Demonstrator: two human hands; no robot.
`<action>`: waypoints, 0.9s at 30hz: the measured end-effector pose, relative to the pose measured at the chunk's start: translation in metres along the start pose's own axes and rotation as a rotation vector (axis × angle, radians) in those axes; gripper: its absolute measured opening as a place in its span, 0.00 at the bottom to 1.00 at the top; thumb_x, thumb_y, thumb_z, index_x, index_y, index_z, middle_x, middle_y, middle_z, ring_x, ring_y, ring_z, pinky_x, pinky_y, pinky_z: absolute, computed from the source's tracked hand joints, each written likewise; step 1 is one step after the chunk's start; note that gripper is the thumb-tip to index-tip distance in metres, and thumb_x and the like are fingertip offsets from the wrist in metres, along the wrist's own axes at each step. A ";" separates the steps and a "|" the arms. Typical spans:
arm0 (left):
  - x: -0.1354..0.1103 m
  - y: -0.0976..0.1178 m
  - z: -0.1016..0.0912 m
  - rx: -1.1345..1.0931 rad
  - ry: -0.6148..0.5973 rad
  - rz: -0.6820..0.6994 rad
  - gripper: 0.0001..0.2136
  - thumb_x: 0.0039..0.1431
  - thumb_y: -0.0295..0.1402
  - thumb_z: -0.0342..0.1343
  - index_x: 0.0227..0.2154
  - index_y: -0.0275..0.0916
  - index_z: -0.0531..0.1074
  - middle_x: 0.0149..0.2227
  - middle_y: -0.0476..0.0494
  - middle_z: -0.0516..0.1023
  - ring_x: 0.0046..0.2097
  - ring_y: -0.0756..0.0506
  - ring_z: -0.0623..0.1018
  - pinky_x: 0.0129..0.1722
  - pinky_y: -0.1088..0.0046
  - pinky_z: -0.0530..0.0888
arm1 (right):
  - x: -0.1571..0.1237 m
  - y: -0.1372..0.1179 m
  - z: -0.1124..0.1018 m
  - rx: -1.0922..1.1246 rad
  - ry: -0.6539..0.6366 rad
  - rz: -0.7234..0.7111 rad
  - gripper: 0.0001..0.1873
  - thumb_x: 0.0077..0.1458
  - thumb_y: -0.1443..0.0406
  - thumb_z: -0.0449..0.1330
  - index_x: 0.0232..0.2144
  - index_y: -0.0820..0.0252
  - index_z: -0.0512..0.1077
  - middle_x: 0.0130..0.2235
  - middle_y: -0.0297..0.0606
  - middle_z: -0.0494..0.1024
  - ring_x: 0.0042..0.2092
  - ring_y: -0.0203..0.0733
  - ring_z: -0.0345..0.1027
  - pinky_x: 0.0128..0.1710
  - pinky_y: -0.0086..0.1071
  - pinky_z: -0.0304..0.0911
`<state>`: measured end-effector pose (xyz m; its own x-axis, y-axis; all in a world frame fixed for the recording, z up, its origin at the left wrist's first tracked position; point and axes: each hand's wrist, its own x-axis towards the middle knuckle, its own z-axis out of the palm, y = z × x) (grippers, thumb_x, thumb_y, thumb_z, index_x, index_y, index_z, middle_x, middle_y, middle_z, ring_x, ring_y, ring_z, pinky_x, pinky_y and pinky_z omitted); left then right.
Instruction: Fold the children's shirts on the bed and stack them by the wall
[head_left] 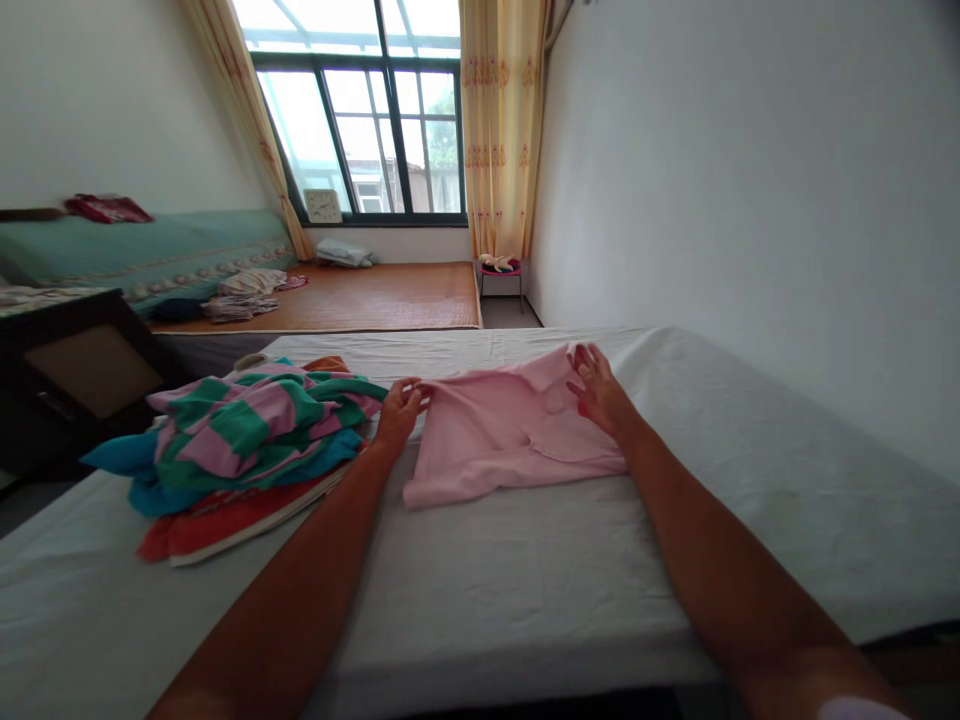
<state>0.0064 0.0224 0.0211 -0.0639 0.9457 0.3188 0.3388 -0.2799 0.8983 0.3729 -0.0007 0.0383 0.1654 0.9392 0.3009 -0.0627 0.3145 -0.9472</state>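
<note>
A pink garment [487, 430], partly folded, lies on the pale bed sheet [510, 580]; I cannot tell which kind of garment it is. My left hand [403, 405] pinches its far left corner. At the far right corner is my right hand [596, 385], with the fingers closed on the cloth and its edge lifted a little. Just left of my left hand sits a heap of clothes, with a green and pink checked cloth [247, 430] on top. Blue cloth [146, 490] and a red-orange cloth [247, 515] show beneath it.
Beyond the bed stands a second bed with a brown mat [390, 290], holding several folded cloths [247, 295]. A dark cabinet [75, 370] is at the left. A white wall [750, 200] runs along the right. A small pink stool [500, 268] stands near the curtain [502, 130].
</note>
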 end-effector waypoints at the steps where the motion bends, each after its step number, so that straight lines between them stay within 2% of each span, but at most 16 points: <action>1: 0.002 -0.002 0.001 -0.041 0.032 0.033 0.21 0.62 0.39 0.47 0.57 0.41 0.59 0.51 0.35 0.74 0.51 0.45 0.76 0.46 0.66 0.73 | 0.002 0.000 -0.001 -0.014 0.014 -0.050 0.38 0.50 0.51 0.61 0.60 0.39 0.51 0.65 0.38 0.57 0.56 0.38 0.64 0.46 0.34 0.66; 3: 0.003 -0.008 0.001 -0.015 0.038 0.066 0.27 0.61 0.39 0.48 0.62 0.43 0.51 0.62 0.33 0.62 0.60 0.43 0.67 0.52 0.63 0.70 | 0.005 0.003 -0.006 -0.105 0.039 -0.107 0.48 0.48 0.52 0.63 0.64 0.38 0.41 0.69 0.42 0.46 0.60 0.40 0.59 0.50 0.36 0.64; 5: 0.002 -0.016 -0.002 0.061 -0.015 0.052 0.29 0.60 0.39 0.49 0.64 0.42 0.50 0.64 0.32 0.58 0.62 0.40 0.65 0.54 0.60 0.69 | 0.006 0.008 -0.015 -0.244 0.062 -0.118 0.47 0.48 0.54 0.63 0.65 0.46 0.44 0.67 0.48 0.50 0.59 0.43 0.61 0.52 0.39 0.63; 8: -0.003 -0.022 -0.005 0.226 -0.152 0.074 0.26 0.60 0.38 0.48 0.61 0.38 0.58 0.58 0.32 0.68 0.58 0.39 0.70 0.54 0.57 0.69 | 0.005 0.017 -0.032 -0.551 0.058 -0.073 0.28 0.52 0.57 0.58 0.55 0.57 0.66 0.54 0.48 0.72 0.51 0.45 0.69 0.51 0.41 0.63; 10: -0.008 -0.019 -0.005 0.413 -0.232 0.136 0.24 0.59 0.37 0.49 0.58 0.39 0.63 0.53 0.35 0.73 0.55 0.40 0.72 0.55 0.57 0.68 | 0.002 0.020 -0.041 -0.803 0.025 -0.038 0.18 0.52 0.59 0.57 0.45 0.57 0.73 0.45 0.44 0.78 0.45 0.46 0.71 0.50 0.41 0.64; 13: -0.016 -0.010 0.001 0.659 -0.318 0.279 0.21 0.56 0.32 0.51 0.53 0.41 0.69 0.52 0.39 0.75 0.55 0.40 0.71 0.58 0.58 0.64 | -0.002 0.021 -0.051 -1.094 0.001 -0.065 0.16 0.51 0.61 0.59 0.43 0.57 0.75 0.44 0.45 0.78 0.46 0.49 0.71 0.51 0.42 0.62; 15: -0.019 -0.004 0.007 0.701 -0.364 0.338 0.20 0.56 0.29 0.50 0.51 0.40 0.72 0.52 0.40 0.75 0.54 0.41 0.72 0.58 0.59 0.64 | -0.005 0.021 -0.053 -1.185 0.005 -0.090 0.18 0.51 0.60 0.60 0.45 0.58 0.74 0.46 0.47 0.77 0.49 0.51 0.70 0.52 0.43 0.61; 19: -0.020 0.006 0.011 0.640 -0.382 0.314 0.18 0.54 0.26 0.47 0.45 0.38 0.76 0.49 0.40 0.76 0.49 0.43 0.75 0.53 0.66 0.69 | -0.009 0.020 -0.055 -1.225 -0.068 -0.061 0.21 0.51 0.61 0.59 0.48 0.59 0.73 0.48 0.46 0.77 0.48 0.48 0.70 0.52 0.38 0.61; 22: -0.017 0.017 -0.005 0.633 -0.448 0.283 0.19 0.48 0.23 0.48 0.39 0.39 0.78 0.47 0.43 0.77 0.45 0.45 0.76 0.48 0.71 0.71 | -0.010 0.021 -0.054 -1.197 -0.072 -0.049 0.22 0.48 0.65 0.61 0.48 0.59 0.73 0.49 0.43 0.77 0.48 0.45 0.70 0.51 0.33 0.62; 24: -0.015 0.028 -0.023 0.677 -0.569 0.253 0.20 0.43 0.22 0.48 0.37 0.40 0.79 0.44 0.45 0.78 0.42 0.45 0.76 0.46 0.72 0.71 | -0.010 0.022 -0.052 -1.120 -0.074 -0.017 0.24 0.45 0.67 0.61 0.48 0.60 0.74 0.48 0.42 0.77 0.46 0.43 0.72 0.47 0.31 0.64; 27: -0.015 0.041 -0.050 0.668 -0.873 0.221 0.20 0.42 0.24 0.49 0.36 0.42 0.79 0.39 0.49 0.79 0.40 0.46 0.76 0.45 0.74 0.71 | -0.011 0.020 -0.051 -0.939 -0.189 0.053 0.23 0.45 0.70 0.59 0.47 0.62 0.74 0.42 0.40 0.80 0.41 0.42 0.73 0.41 0.29 0.66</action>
<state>-0.0255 -0.0114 0.0685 0.6516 0.7512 -0.1055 0.7134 -0.5594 0.4220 0.4201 -0.0116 0.0102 0.0186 0.9816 0.1901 0.7623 0.1091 -0.6379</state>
